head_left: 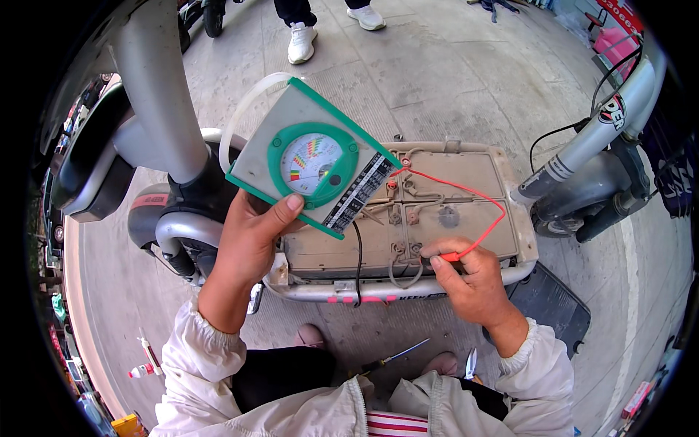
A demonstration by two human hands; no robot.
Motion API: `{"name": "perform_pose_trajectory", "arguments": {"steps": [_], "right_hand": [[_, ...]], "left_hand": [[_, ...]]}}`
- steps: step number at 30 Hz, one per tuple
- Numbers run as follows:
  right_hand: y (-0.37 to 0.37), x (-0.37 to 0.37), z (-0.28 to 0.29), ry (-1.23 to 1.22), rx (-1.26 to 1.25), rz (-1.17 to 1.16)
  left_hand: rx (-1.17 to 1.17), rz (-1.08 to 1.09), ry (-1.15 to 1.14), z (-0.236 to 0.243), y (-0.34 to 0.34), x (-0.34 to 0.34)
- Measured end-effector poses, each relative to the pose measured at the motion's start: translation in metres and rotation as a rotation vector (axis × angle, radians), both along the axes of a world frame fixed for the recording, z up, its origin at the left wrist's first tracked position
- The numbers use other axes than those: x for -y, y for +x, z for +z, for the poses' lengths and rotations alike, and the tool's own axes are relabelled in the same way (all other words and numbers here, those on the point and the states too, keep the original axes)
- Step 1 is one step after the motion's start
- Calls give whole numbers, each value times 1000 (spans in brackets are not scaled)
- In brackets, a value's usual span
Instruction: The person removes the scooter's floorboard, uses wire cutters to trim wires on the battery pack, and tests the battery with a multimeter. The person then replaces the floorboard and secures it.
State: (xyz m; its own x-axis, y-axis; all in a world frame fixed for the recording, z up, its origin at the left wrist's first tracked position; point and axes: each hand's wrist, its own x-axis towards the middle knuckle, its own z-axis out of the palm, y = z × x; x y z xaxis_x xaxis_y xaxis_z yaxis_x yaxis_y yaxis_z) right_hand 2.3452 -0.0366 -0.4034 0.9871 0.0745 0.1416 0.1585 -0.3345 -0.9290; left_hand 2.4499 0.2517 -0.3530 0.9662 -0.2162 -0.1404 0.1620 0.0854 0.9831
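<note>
My left hand (251, 229) grips a battery tester (312, 164) by its lower edge, thumb on its face. The tester is grey with green edges, a round dial and a white strap handle (237, 109). It is tilted above several dusty brown batteries (473, 226) in the frame of an electric scooter. A red lead (499, 200) runs from near the tester's right corner to a red probe (453, 256), pinched in my right hand (473, 284) beside a battery terminal. My fingers hide whether its tip touches. A black lead (358, 266) hangs below the tester.
Grey scooter tubing (156, 95) rises at left, and a front fork (597, 131) stands at right. A black panel (550, 306) lies beside the frame. Near my feet are a screwdriver (393, 355) and a bladed tool (472, 363). A person's white shoes (301, 42) are at the top.
</note>
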Motion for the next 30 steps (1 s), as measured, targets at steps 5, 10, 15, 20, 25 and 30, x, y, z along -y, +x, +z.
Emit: {"name": "perform_pose_trajectory", "arguments": {"steps": [5,10,15,20,25,30], "right_hand": [[3,2,2,5,51,54],[4,0,-1,141,-11,-145],[25,-11,-8,52,124,-167],[29,-14,-15,90,100,-137],[21,-6,-13,107,45,-64],[19,-5,-10,90,54,-52]], "left_hand": [[-2,-14,12,-5,3,2],[-32,44,-28,-12,4,19],[-41,30,2,-23,11,25],[-42,26,4,-20,10,25],[-86,-6,-26,-21,10,23],[-56,-26,-19,-26,10,26]]}}
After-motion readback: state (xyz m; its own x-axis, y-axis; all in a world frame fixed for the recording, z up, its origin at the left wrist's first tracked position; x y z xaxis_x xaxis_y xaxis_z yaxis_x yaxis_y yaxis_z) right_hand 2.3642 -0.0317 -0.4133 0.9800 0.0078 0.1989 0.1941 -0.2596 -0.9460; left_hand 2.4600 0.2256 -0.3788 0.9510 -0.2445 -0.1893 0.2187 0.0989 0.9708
